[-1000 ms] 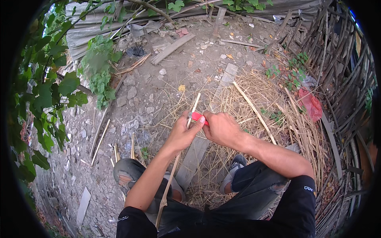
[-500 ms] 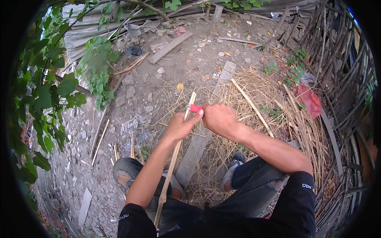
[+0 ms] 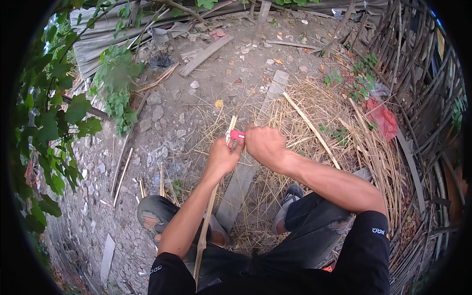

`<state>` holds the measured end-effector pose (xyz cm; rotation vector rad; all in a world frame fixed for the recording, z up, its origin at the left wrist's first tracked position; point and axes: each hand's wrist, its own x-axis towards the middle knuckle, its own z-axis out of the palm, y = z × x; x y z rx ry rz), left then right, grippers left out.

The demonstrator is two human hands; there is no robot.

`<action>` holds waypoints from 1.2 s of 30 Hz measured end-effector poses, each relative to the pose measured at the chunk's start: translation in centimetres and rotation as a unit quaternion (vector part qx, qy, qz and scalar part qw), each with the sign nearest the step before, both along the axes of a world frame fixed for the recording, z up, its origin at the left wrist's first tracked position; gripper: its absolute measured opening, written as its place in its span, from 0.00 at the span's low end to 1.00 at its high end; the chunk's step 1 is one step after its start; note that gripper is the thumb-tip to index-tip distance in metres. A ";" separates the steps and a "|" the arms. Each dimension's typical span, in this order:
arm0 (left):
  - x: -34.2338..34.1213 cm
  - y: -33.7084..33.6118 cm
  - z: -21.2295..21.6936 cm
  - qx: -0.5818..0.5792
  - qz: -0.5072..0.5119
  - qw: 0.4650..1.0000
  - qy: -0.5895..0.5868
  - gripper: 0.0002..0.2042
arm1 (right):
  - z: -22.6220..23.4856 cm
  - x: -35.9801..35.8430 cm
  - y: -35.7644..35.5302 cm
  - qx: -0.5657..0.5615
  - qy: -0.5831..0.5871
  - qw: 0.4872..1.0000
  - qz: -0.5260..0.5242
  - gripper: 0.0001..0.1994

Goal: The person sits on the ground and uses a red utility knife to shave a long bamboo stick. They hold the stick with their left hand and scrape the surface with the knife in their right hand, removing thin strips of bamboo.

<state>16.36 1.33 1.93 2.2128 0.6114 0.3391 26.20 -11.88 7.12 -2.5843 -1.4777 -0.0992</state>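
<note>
A long pale strip of split bamboo runs from near my lap up through my left hand, which is closed around it near its upper end. Across the strip, just above that hand, lies a small red-handled tool with a shiny metal end. My right hand is a fist around the tool's other end, so most of its handle is hidden. My left thumb rests against the red part. Whether the metal end cuts into the bamboo is too small to tell.
Thin shavings litter the ground ahead, with a loose bamboo strip on them. A flat board lies between my feet. More strips and a red plastic bag are at right, beside a stick fence. Leafy vines hang at left.
Both hands and the red-handled tool have shifted slightly left in the picture, along with the whole scene. The strip's upper end now appears split in two. Both grips stay closed.
</note>
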 end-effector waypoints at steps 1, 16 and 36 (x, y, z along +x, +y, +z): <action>0.0 0.0 -0.2 0.006 0.011 1.000 0.002 0.24 | 0.0 -0.1 0.0 -0.001 0.006 1.000 -0.001 0.11; 0.4 -0.4 0.0 0.061 0.063 0.996 0.019 0.33 | -1.1 -1.0 1.0 0.047 0.064 0.996 -0.036 0.15; -1.6 0.2 2.3 -0.119 0.026 0.992 0.034 0.34 | 0.6 3.6 -1.1 0.099 0.328 0.921 0.185 0.22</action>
